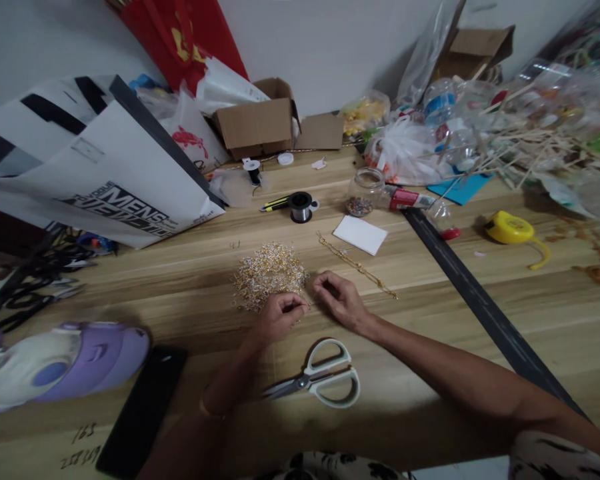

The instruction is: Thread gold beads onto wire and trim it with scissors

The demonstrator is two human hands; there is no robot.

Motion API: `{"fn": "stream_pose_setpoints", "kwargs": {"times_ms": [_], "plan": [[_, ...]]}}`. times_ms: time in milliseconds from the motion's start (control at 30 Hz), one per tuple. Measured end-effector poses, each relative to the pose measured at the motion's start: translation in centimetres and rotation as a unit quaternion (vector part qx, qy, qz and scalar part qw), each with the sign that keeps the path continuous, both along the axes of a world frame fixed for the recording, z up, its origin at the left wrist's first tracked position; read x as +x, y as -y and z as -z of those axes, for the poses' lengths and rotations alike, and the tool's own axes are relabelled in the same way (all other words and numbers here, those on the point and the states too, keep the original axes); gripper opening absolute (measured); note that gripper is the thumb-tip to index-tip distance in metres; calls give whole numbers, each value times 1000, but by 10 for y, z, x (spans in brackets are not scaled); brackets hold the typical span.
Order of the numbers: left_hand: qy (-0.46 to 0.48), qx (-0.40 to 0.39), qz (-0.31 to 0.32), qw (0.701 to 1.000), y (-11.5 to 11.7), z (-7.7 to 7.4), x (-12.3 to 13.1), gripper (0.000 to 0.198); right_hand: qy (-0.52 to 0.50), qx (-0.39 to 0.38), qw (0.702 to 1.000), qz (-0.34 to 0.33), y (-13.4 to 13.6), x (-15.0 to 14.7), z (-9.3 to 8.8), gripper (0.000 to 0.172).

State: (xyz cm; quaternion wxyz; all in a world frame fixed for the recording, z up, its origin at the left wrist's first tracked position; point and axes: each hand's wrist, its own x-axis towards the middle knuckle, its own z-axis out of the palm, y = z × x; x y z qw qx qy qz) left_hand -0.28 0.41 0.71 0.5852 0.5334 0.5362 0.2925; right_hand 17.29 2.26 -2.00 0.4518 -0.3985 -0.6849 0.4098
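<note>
patterned cloth (340, 465) is nearest, and fine work is beyond it

the left hand (279, 317) is at the near edge of a loose pile of small gold and clear pieces (267, 273) on the desk (180, 287). its fingers are curled in and the tips come close together; something very small may be pinched there, but i cannot tell. the right hand (344, 303) is just beside the pile, on its right, and does not touch the left hand. its fingers are bent toward the thumb in a loose curl, and i cannot tell if the tips are closed, or on what.

i judge that the step in hand is picking or handling of single pieces, with both hands near each other. the next move, in my opinion, calls for a light, exact pinch and steady wrists, because such pieces can easily tangle.

beyond the right hand lies a gold chain (357, 267), stretched out on a slant and apart from the pile. toward the camera, white-handled scissors (305, 383) lie with blades to the left, touched by no hand. further out there are a white card (360, 235), a spool of wire (301, 208) and a clear jar (367, 183) with small beads in the bottom.
</note>
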Motion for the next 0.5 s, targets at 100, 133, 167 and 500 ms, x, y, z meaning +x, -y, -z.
{"fn": "stream_pose_setpoints", "kwargs": {"times_ms": [100,133,167,500], "plan": [[-3,-13,3,1000,0,1,-1,27,-2,-2,1000,0,0,0,-1,13],[-3,-16,4,1000,-1,1,-1,28,-4,-1,1000,-1,0,0,-1,14],[-3,-16,6,1000,-1,1,-1,29,-6,1,1000,-1,0,0,-1,14],[-4,-6,16,1000,-1,-1,-2,32,-12,-7,1000,0,1,0,-3,15]]}}
